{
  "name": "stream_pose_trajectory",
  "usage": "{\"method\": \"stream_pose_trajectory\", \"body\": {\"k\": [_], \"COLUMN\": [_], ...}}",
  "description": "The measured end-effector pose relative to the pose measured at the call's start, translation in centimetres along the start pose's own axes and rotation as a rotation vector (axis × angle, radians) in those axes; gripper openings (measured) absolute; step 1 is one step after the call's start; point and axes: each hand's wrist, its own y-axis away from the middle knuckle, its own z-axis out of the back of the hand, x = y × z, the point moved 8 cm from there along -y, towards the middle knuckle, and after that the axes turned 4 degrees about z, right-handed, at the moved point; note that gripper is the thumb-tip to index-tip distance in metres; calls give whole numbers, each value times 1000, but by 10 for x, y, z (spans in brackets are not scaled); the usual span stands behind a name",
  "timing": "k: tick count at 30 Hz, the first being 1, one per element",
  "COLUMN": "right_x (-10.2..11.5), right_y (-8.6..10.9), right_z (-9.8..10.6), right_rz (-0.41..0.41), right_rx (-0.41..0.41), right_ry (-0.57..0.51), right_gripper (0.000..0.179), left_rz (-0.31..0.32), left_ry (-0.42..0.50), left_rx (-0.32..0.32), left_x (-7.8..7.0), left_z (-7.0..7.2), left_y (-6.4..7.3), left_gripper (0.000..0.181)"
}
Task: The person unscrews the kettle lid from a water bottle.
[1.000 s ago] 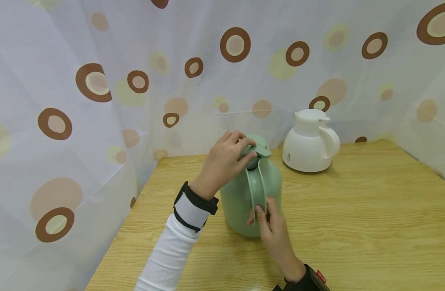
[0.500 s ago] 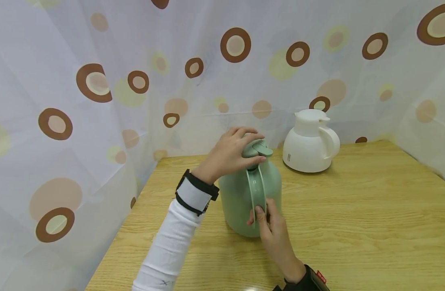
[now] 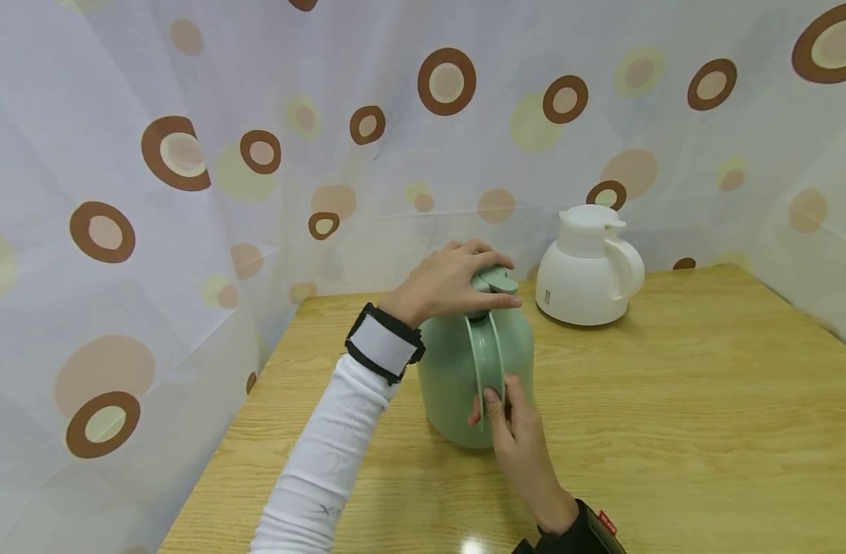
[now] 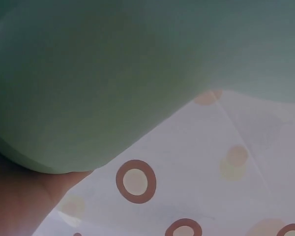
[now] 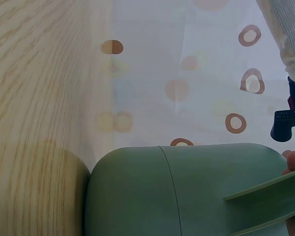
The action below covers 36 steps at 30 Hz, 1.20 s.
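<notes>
A pale green thermos jug (image 3: 440, 385) stands upright on the wooden table, its handle (image 3: 490, 354) facing me. My left hand (image 3: 447, 288) grips the jug's lid (image 3: 501, 282) from the left, fingers over the top and thumb along the near side. Low on the handle, my right hand (image 3: 527, 446) holds on with thumb and fingers. In the left wrist view the green jug (image 4: 88, 88) fills the upper part, with some skin at lower left. The right wrist view shows the jug's body (image 5: 132, 191) sideways and its handle (image 5: 265, 201); the lid is out of frame there.
A white thermos jug (image 3: 578, 281) with a handle stands behind and to the right, near the back edge of the wooden table (image 3: 707, 415). A pale curtain (image 3: 388, 61) with brown rings hangs behind and along the left side.
My left hand has shifted right and spread further over the lid, its thumb now straighter along the near side. My right hand and the jug stay where they were.
</notes>
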Motion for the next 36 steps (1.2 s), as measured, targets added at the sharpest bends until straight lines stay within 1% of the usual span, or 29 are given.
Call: {"method": "stream_pose_trajectory", "body": {"k": [3,7,10,12,15,17,19,22,24,26,27,28,29,30,33,35,36], "right_x": [0,2,2,1,-1,-2,-3,-6,-7,-7,-3,0,0,-1,-3,-10,-7], "right_y": [0,-1,-1,-1,0,-1,-1,-3,-5,-7,-10,-12,-13,-14,-16,-16,-17], "right_z": [0,0,-1,-2,-2,-2,-2,-1,-1,-2,-2,-2,-3,-3,-4,-6,-6], "right_rz": [-1,21,25,19,19,19,9,5,11,26,30,35,32,31,12,-4,-6], "right_rx": [3,-5,-10,-8,-7,-7,-6,-10,-13,-18,-17,-17,-18,-18,-17,-16,-14], "right_ry": [-1,9,17,18,17,14,11,20,23,28,29,29,34,39,54,52,49], "right_gripper": [16,17,18,19,19,19,18,17,17,17,17,17,17,16,15,15,15], "left_rz": [-5,-12,-18,-21,-30,-45,-61,-82,-91,-88,-85,-79,-68,-54,9,45,61], "left_ry": [3,8,16,34,86,145,231,406,532,656,715,771,827,880,1025,1133,1197], "left_rx": [-12,-21,-28,-44,-92,-152,-221,-343,-433,-526,-570,-610,-646,-679,-754,-788,-800], "left_x": [0,0,1,2,5,7,11,19,26,35,40,45,50,56,73,83,88], "left_z": [0,0,2,6,13,19,26,35,41,46,48,50,51,52,50,45,42], "left_y": [-2,-3,-2,-1,1,3,5,11,15,20,23,26,29,31,39,44,45], "left_gripper": [58,57,57,57,55,53,51,49,55,66,73,80,85,88,89,88,87]}}
